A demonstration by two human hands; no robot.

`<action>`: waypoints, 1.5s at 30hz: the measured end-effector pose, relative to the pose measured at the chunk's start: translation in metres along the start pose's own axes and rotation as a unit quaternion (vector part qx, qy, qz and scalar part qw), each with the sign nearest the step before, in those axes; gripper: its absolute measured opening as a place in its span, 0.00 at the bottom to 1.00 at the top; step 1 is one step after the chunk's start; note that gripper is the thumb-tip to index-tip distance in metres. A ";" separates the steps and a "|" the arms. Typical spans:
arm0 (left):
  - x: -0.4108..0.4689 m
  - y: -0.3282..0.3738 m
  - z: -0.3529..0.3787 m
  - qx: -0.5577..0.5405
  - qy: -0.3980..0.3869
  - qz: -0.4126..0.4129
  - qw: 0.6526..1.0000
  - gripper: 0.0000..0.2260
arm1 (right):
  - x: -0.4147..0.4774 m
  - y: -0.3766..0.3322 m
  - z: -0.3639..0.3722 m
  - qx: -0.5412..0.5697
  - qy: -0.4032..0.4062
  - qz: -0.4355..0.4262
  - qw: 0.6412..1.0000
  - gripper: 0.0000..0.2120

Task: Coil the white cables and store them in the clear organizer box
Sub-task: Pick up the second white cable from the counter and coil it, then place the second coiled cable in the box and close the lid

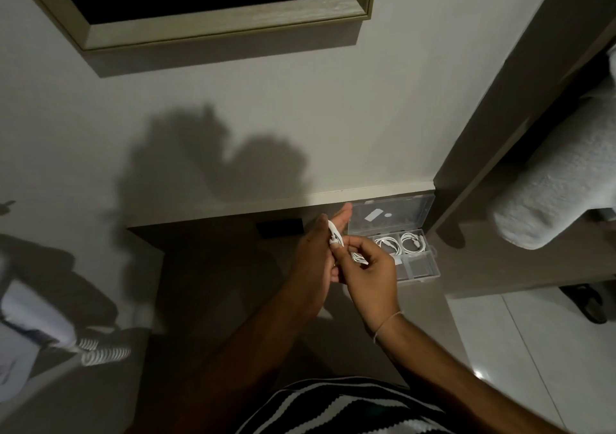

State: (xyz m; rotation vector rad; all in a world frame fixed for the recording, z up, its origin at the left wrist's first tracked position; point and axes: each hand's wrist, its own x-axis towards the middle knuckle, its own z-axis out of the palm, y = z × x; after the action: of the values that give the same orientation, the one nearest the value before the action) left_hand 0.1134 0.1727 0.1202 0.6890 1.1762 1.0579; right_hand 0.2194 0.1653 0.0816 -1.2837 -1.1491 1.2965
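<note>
A white cable (336,238) is held between both hands above the brown tabletop, looped around the fingers of my left hand (315,257). My right hand (371,275) pinches the cable's lower strands, and part of the cable is hidden between the hands. Just right of the hands lies the clear organizer box (420,272) with its lid (393,215) leaning open against the wall. Two coiled white cables (388,244) (413,242) lie in its back compartments. The front compartments look bare.
A dark flat object (280,228) lies on the table by the wall, left of the hands. A wooden partition (500,133) rises right of the box, with a grey towel-like roll (560,180) beyond. A framed dark panel (213,3) hangs above. Clutter lies at left.
</note>
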 end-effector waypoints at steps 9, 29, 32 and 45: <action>-0.004 0.008 -0.003 -0.058 -0.111 -0.040 0.991 0.25 | -0.004 -0.003 -0.010 -0.006 0.048 0.022 0.999 0.09; -0.014 -0.013 0.007 -0.077 -0.061 -0.047 0.994 0.16 | 0.019 0.015 -0.054 -0.067 0.113 -0.063 0.989 0.08; 0.012 -0.029 0.004 0.059 0.129 0.006 0.990 0.08 | 0.027 0.026 -0.065 -0.005 0.110 -0.001 0.994 0.11; 0.149 -0.133 0.024 0.209 0.037 -0.167 0.963 0.10 | 0.122 0.120 -0.167 0.055 0.018 0.331 0.942 0.07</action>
State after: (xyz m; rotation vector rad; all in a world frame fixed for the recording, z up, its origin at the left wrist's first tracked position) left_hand 0.1797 0.2610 -0.0479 0.7458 1.5419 0.5577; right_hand 0.3851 0.2733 -0.0523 -1.6741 -0.6113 1.7762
